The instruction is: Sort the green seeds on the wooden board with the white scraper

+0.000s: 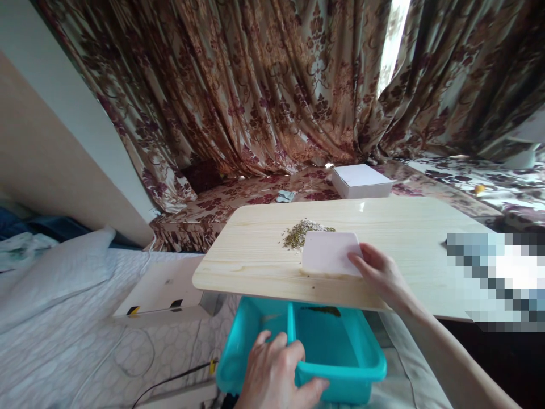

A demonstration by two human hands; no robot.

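Right hand [383, 275] pinching white scraper [330, 254] at frame centre, seed pile [304, 232] just beyond on tabletop [264, 255]; left hand [275, 372] clasping teal bin [340, 352] rim below the tabletop's near edge.

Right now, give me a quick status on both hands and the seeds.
Left hand grips the turquoise bin rim. Right hand holds the white scraper on the wooden board. Seed pile just beyond the scraper, path unobstructed.

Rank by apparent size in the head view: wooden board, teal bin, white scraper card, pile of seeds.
1. wooden board
2. teal bin, though it sits nearer the camera
3. white scraper card
4. pile of seeds
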